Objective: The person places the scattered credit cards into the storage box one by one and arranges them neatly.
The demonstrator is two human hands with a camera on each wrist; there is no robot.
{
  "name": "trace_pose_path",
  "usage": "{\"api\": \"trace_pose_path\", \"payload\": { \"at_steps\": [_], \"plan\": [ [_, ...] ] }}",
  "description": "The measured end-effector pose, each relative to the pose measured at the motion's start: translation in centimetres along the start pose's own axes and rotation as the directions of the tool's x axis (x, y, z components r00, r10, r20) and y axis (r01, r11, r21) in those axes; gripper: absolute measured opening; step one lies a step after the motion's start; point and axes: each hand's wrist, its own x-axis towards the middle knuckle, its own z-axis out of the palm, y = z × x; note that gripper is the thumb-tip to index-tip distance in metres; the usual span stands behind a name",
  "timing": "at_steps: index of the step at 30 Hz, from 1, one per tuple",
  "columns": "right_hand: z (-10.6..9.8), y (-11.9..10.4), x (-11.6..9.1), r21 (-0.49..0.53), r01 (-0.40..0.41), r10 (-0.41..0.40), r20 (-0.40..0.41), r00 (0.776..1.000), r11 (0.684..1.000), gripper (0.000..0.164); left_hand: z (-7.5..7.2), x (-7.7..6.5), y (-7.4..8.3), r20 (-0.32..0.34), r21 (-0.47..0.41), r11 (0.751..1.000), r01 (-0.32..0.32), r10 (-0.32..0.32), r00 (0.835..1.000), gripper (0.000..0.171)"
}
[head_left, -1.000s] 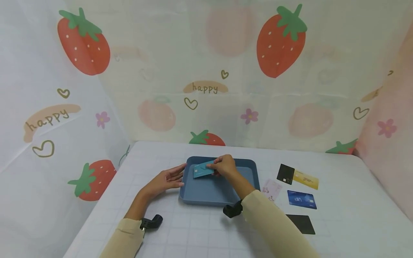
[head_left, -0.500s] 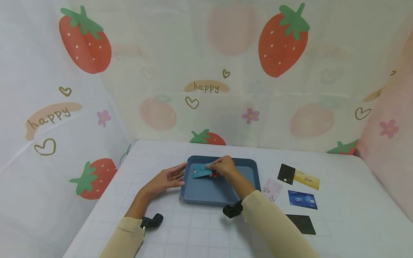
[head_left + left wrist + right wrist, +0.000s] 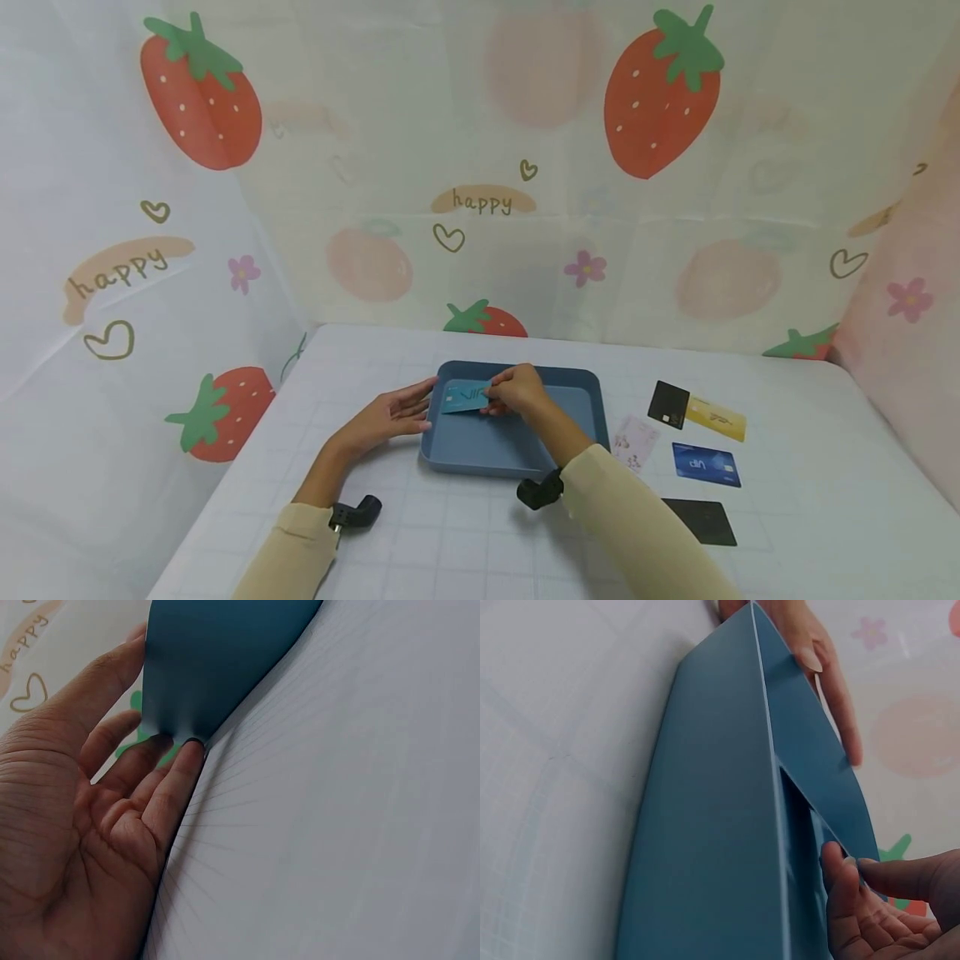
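Over the left part of a blue-grey tray (image 3: pixel 480 454), my right hand (image 3: pixel 525 392) pinches a teal card (image 3: pixel 459 397) by its right end. The card has a chip and "VIP" lettering, and lies low and nearly flat; whether it touches the tray floor I cannot tell. In the right wrist view the right hand's thumb and fingers (image 3: pixel 847 881) meet behind the tray's near wall (image 3: pixel 705 787), which hides most of the card. My left hand (image 3: pixel 378 425) has its fingers extended against the tray's left side. In the left wrist view fingertips (image 3: pixel 191 754) touch the tray's outer wall (image 3: pixel 217 660).
Right of the tray lie a black card (image 3: pixel 667 405), a yellow card (image 3: pixel 716 418), a blue VIP card (image 3: pixel 707 464), a pale floral card (image 3: pixel 636 443) and a dark card (image 3: pixel 705 522) partly behind the right sleeve (image 3: pixel 637 517). A strawberry-print curtain (image 3: pixel 420 125) rises behind the table.
In the right hand, the teal card has shifted slightly left and tipped down flatter toward the tray floor. The left hand stays at the tray's side.
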Motion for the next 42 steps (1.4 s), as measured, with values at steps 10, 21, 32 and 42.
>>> {"api": "trace_pose_path", "payload": {
  "at_steps": [10,21,32,42],
  "plan": [
    [-0.13,-0.05,-0.39,-0.004,0.010,-0.010,0.003,1.000,1.000,0.023,0.17,-0.03,0.07,-0.008,0.006,1.000,0.010,-0.009,1.000,0.079],
    [0.36,0.21,-0.54,-0.124,0.033,-0.037,-0.035,0.999,0.992,0.031,0.11,-0.16,0.03,-0.014,-0.010,1.000,0.017,-0.017,1.000,0.079],
    [0.27,0.12,-0.74,-0.142,-0.015,0.008,-0.050,0.999,0.990,0.028,0.12,-0.06,0.09,-0.013,-0.019,1.000,0.021,-0.021,1.000,0.079],
    [0.15,-0.18,-0.56,-0.177,-0.062,0.050,-0.071,0.996,0.982,0.028,0.01,0.02,0.12,-0.012,-0.005,1.000,0.023,-0.024,1.000,0.080]
  ]
}}
